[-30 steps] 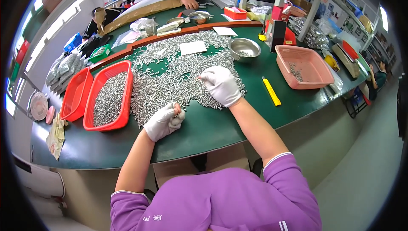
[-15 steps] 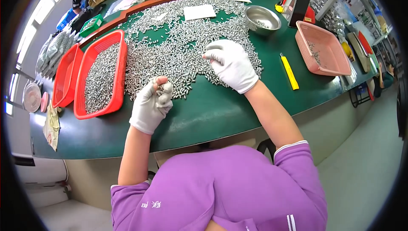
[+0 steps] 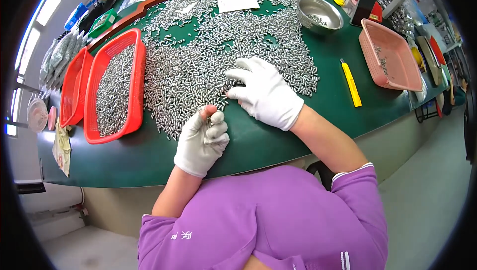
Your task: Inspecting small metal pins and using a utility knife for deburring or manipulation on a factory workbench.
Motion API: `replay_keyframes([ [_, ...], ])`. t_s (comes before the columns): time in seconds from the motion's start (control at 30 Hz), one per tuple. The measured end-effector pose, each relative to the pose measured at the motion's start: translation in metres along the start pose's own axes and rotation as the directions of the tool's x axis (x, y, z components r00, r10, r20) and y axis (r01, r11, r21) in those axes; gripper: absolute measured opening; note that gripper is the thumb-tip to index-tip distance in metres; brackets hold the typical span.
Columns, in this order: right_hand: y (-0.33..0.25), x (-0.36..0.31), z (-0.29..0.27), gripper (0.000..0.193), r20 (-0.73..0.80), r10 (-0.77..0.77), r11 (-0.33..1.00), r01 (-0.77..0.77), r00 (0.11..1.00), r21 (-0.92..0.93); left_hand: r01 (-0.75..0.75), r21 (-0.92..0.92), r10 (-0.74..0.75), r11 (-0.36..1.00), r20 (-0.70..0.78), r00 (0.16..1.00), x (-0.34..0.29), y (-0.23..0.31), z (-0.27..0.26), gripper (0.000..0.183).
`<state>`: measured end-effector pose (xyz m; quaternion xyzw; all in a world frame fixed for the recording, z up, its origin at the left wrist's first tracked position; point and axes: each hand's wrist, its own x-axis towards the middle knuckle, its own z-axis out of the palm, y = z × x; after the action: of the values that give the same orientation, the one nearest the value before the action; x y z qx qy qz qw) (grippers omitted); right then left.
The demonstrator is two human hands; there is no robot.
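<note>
A wide spread of small silvery metal pieces (image 3: pixel 198 71), short and rounded like pins, covers the middle of the green table. My right hand (image 3: pixel 268 93), in a white glove with a bare thumb tip, reaches over the near part of the pile. Its fingers are apart, with the tips at the pieces. Nearer to me, at the pile's front edge, is my left hand (image 3: pixel 201 143), also gloved. Its fingers are curled in and the bare thumb tip presses beside the index finger. Whatever lies inside that grip is mostly hidden.
A red basket (image 3: pixel 139 78) full of the same pieces stands left, beside another red basket (image 3: pixel 74 86). White paper (image 3: pixel 238 2) lies on the pile. To the right are a steel bowl (image 3: pixel 320 14), a yellow cutter (image 3: pixel 351 83) and a pink basket (image 3: pixel 390 56).
My left hand has moved right and nearer to me, its fingers still curled. My right hand has come closer to it, fingers now more spread. The view has shifted slightly.
</note>
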<state>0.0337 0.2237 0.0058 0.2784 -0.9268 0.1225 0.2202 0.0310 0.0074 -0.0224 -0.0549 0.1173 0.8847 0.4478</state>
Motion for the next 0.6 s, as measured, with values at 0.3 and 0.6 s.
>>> replay_keyframes([
  [0.3, 0.005, -0.01, -0.018, 0.01, -0.066, 0.204, 0.965, -0.19, 0.977, 0.179, -0.011, 0.115, 0.019, 0.993, -0.069, 0.997, -0.004, -0.006, 0.005, 0.021],
  [0.6, -0.001, -0.011, -0.01, 0.011, 0.142, 0.168, 0.985, -0.17, 0.976, 0.008, -0.046, 0.119, 0.066, 0.992, -0.17, 0.983, -0.005, -0.011, 0.017, 0.015],
])
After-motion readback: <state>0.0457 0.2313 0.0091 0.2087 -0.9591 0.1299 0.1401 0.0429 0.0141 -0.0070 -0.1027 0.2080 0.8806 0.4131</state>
